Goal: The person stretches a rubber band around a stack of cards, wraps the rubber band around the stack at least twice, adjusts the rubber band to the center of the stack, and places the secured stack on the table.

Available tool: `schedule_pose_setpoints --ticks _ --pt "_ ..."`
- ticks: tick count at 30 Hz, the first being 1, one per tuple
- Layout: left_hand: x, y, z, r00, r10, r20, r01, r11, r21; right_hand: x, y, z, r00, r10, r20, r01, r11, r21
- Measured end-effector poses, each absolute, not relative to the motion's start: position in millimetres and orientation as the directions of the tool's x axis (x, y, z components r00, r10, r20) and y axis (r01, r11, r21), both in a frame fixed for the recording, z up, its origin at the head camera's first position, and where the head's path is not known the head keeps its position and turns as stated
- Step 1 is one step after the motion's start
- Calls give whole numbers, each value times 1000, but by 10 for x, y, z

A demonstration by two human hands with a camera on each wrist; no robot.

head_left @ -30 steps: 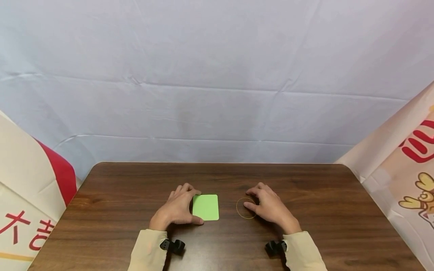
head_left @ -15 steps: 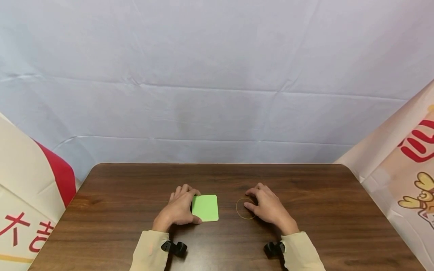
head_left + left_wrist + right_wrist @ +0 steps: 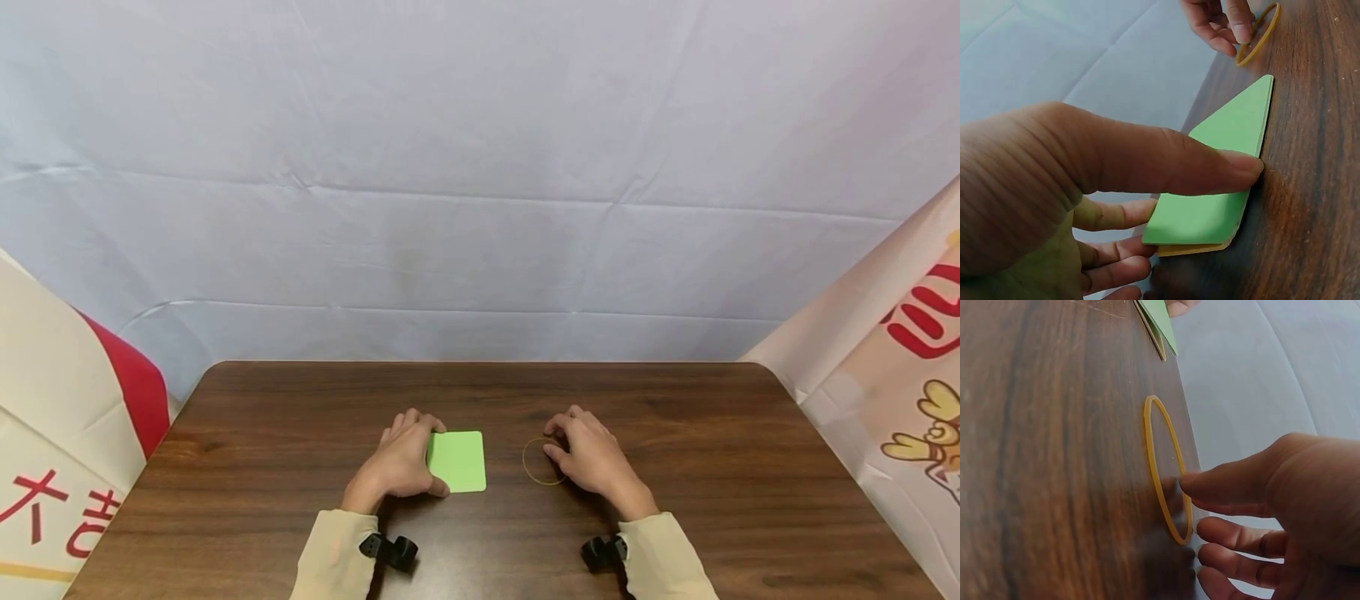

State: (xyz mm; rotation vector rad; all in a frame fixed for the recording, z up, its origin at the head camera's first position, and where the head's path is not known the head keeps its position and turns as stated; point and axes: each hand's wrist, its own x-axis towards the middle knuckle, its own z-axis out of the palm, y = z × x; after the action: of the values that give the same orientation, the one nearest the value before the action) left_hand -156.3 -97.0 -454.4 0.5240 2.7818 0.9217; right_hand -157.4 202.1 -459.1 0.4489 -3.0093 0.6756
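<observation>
A square stack of green paper (image 3: 459,461) lies left of the table's middle, with a yellow-brown layer under it in the left wrist view. My left hand (image 3: 401,461) grips its left part, thumb (image 3: 1222,170) across the near edge and fingers at the far side. To the right, a thin yellow rubber band (image 3: 1152,456) lies as a loop on the table. Over the band's right side is my right hand (image 3: 595,457), fingers loosely bent. Its thumb tip (image 3: 1192,484) is at the band; whether it touches is unclear. Nothing shows pinched between those fingers.
The brown wooden table (image 3: 675,433) has rounded far corners. Behind it hangs a pale cloth (image 3: 480,167). Printed cloths stand at the left (image 3: 60,467) and right (image 3: 900,417). Each wrist wears a black camera strap.
My left hand has shifted slightly right, and the green stack's right edge sits a touch further right. My right thumb has drawn back slightly to the right. The rubber band has stayed put.
</observation>
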Motion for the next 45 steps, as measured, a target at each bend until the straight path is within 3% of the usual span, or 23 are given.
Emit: schedule_pose_setpoints --ticks 13,22,31,38,45 --pt "-1578 -949 -4532 -936 345 -72 228 748 624 -1578 2006 -4573 -965 -255 66 -259 871 -417" --pt "-1558 -945 -4508 -925 369 -96 194 672 715 -1565 1985 -4578 -966 -249 62 -252 873 -417" --pt "-1595 -981 -4492 -877 479 -40 301 611 733 -1560 1959 -4582 -974 -219 55 -222 891 -396" --pt "-1580 -990 -4458 -887 462 21 312 563 765 -1551 1958 -4603 -963 -267 33 -261 895 -363" --pt "-1595 -950 -4461 -911 389 137 359 585 727 -1563 1982 -4579 -967 -251 34 -236 842 -484"
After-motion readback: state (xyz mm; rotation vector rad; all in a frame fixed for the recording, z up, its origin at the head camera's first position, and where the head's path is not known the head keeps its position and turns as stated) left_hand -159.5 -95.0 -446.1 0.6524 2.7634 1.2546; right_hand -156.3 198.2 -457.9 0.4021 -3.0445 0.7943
